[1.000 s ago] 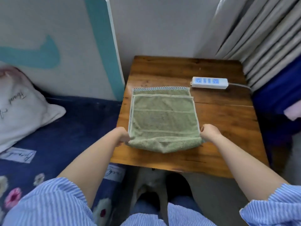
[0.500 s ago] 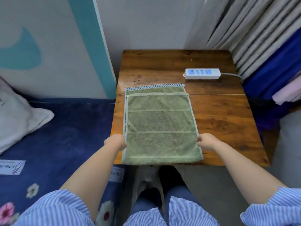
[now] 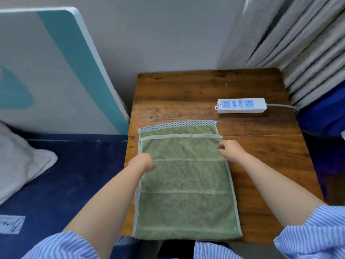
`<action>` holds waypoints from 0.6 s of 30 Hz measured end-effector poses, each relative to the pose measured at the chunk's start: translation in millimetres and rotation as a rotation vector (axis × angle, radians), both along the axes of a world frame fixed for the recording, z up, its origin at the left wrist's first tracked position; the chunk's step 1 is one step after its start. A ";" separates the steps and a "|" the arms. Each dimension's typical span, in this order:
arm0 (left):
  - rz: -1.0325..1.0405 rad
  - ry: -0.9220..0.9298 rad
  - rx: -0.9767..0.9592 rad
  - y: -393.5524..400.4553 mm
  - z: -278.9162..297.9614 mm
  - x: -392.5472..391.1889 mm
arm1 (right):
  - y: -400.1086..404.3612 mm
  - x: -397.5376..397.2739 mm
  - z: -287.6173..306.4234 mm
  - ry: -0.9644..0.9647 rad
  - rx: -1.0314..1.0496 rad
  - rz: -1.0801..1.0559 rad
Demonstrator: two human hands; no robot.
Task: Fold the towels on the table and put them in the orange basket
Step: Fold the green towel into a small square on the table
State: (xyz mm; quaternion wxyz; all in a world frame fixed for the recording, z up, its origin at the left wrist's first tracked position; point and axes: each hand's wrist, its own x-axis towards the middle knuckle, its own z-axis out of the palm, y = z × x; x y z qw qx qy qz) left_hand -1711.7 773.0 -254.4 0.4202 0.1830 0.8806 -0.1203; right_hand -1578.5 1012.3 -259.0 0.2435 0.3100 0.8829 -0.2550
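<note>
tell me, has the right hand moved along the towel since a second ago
Yes. The right hand has gone from the towel's near edge up toward its far edge, closer to the power strip.

White label (image 3: 11,224) on the blue bedcover (image 3: 74,174), lower left — cursive dark script, cut off by the frame edge, not legible. No other text can be read.

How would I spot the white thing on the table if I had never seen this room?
Find the wooden table that stands against the wall beside the grey curtain. On its far right part, beyond the green towel, lies a power strip. It is the only white, hard thing there, with blue sockets on top and a grey cord running off to the right.
</note>
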 end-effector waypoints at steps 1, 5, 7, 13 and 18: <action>-0.007 -0.006 0.000 6.8 -1.0 -7.2 | 8.1 -9.0 -1.5 0.016 0.010 0.000; 0.000 0.053 0.047 26.6 -11.2 -32.8 | 34.5 -36.3 -13.4 0.079 0.069 -0.011; 0.014 0.088 0.065 36.1 -17.2 -43.2 | 39.8 -44.4 -22.0 0.064 0.081 0.026; -0.078 0.239 0.198 44.6 -42.7 -60.9 | 37.9 -47.8 -39.6 -0.018 0.121 0.150; -0.185 0.272 0.175 41.7 -58.0 -71.7 | 41.9 -51.0 -32.8 0.022 0.052 0.098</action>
